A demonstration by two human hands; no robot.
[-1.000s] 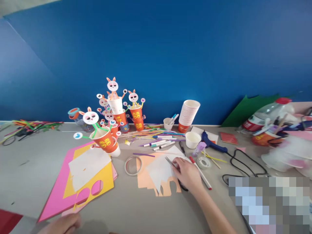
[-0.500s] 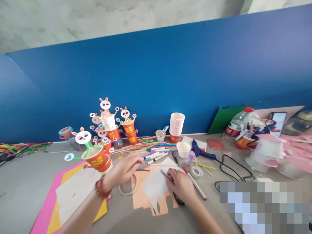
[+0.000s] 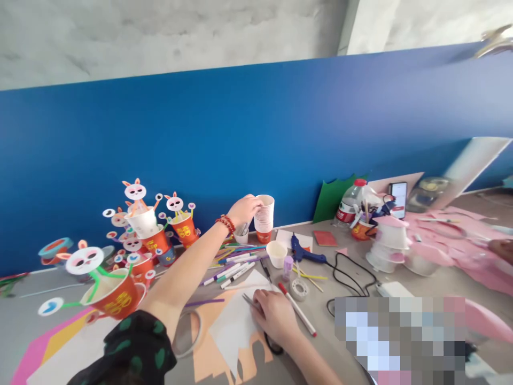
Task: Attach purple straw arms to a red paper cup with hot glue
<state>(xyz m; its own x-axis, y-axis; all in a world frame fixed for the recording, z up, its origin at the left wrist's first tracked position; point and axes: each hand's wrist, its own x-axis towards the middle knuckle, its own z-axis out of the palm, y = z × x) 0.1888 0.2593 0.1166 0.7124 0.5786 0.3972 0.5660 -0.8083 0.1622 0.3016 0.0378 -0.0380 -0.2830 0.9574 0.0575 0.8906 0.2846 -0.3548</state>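
Observation:
My left hand [image 3: 245,207] reaches far forward to the stack of paper cups [image 3: 264,220] by the blue wall, its fingers curled on the rim of the top cup. A red bead bracelet sits on that wrist. My right hand [image 3: 273,316] rests on the table, closed over a pair of scissors [image 3: 256,307] whose blades point left across the white paper [image 3: 236,331] lying on peach paper [image 3: 208,358].
Rabbit-faced decorated cups [image 3: 148,235] cluster at the left. Marker pens [image 3: 234,270], a single white cup [image 3: 276,253], a blue glue gun [image 3: 301,251] with black cord, a tape roll [image 3: 298,289], a bottle [image 3: 352,206] and pink paper bits [image 3: 441,246] lie around.
My left hand has risen from near the pens and stretched to the cup stack. The view has tilted up and swung right. My right hand has stayed on the scissors.

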